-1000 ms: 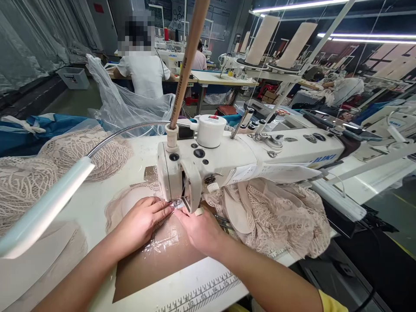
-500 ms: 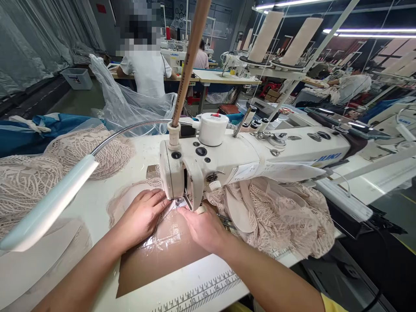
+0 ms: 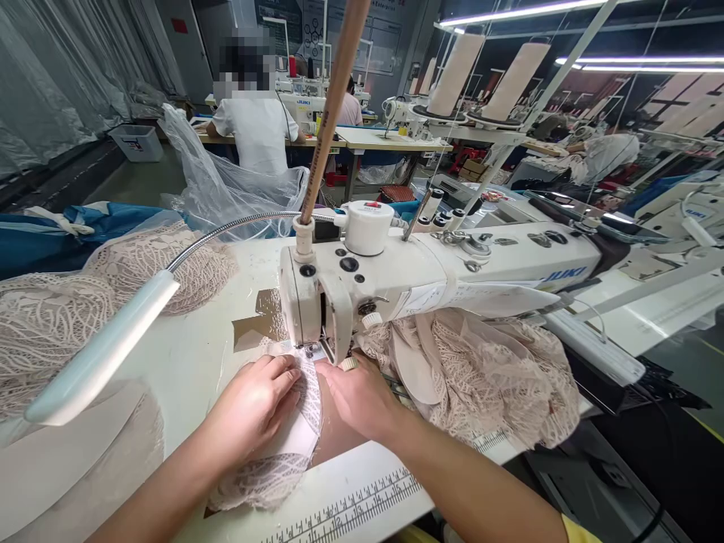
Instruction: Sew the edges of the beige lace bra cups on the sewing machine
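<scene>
The lace piece (image 3: 302,407) lies on the counter (image 3: 197,354) just in front of the sewing machine (image 3: 396,279), its far edge under the machine's presser foot (image 3: 310,349). The left hand (image 3: 254,407) rests flat on it, fingers (image 3: 283,369) stretched out and pressing down near the foot, pinching nothing. The right hand (image 3: 359,396) lies flat at the piece's other side, fingers (image 3: 331,375) loosely open, touching its edge in front of the machine. A lace heap (image 3: 492,369) lies under the machine's arm.
</scene>
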A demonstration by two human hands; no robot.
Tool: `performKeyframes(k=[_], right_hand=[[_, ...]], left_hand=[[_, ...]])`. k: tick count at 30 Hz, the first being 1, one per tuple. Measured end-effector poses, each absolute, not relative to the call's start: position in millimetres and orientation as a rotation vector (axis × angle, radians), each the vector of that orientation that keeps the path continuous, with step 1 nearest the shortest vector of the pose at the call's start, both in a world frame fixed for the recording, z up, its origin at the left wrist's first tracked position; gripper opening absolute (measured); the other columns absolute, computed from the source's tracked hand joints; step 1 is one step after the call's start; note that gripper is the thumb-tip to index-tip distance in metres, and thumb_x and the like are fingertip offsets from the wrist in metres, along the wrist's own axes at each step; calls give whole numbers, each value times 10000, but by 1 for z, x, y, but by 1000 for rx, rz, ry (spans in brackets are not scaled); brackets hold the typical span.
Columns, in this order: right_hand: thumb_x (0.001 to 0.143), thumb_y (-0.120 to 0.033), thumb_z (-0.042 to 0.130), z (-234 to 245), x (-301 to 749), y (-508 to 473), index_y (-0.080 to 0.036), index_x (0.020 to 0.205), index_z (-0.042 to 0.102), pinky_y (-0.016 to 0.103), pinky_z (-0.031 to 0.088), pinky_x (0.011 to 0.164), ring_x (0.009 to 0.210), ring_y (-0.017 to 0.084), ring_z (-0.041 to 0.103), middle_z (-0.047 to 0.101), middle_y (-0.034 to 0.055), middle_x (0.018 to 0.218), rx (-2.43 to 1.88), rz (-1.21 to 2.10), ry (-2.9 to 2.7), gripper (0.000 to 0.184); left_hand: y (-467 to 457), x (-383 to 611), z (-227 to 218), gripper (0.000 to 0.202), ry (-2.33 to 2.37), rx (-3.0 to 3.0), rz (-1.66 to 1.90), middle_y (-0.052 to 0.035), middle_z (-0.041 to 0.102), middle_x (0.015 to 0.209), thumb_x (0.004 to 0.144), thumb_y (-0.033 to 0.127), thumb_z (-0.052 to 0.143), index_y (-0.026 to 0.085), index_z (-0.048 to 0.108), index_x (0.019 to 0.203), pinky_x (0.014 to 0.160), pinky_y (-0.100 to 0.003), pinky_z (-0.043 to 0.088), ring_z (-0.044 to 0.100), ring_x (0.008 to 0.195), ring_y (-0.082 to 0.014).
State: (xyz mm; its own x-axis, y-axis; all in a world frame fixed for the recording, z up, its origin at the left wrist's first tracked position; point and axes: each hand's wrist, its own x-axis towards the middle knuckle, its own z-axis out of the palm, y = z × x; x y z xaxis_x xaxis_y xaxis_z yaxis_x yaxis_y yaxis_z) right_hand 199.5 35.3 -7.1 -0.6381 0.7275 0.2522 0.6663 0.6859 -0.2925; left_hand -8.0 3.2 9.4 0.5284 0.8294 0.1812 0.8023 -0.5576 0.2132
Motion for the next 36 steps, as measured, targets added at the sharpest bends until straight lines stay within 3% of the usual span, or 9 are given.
performKeyframes(k=[10,18,24,30,36], right_hand=[[846,-107,473,-5,200,32,-179,932,646,273,332,619,743,178,481,591,64,846,-1071,194,-2636,206],[829,-97,471,-8,197,32,-187,1018,639,295,315,618,759,192,470,589,51,814,-1077,201,-2680,269],[811,-81,462,-7,193,31,-175,1083,636,313,342,657,794,212,494,618,70,865,-1140,195,-2695,337],[854,-108,450,-9,199,30,-171,1058,635,309,324,649,788,197,478,600,71,885,-1040,236,-2657,283],[876,-108,447,-10,203,29,-172,1085,633,303,299,636,754,178,455,586,57,848,-993,278,-2643,286]], left_hand=[[6,-8,-2,326,1309,2815,370,-141,666,1157,928,170,419,104,640,1159,677,-374,500,580,790,-229],[6,-7,2,366,1334,2760,297,-154,627,1238,924,186,406,107,615,1215,702,-416,499,595,866,-261],[9,-10,-2,353,1370,2769,287,-161,639,1204,900,174,439,113,618,1198,692,-422,492,578,859,-272],[8,-15,-1,314,1181,2756,518,-147,654,1147,900,115,416,98,618,1140,788,-397,502,580,957,-257],[5,-14,8,267,1099,2708,528,-104,677,1019,928,169,429,146,605,1127,713,-365,496,612,850,-225]])
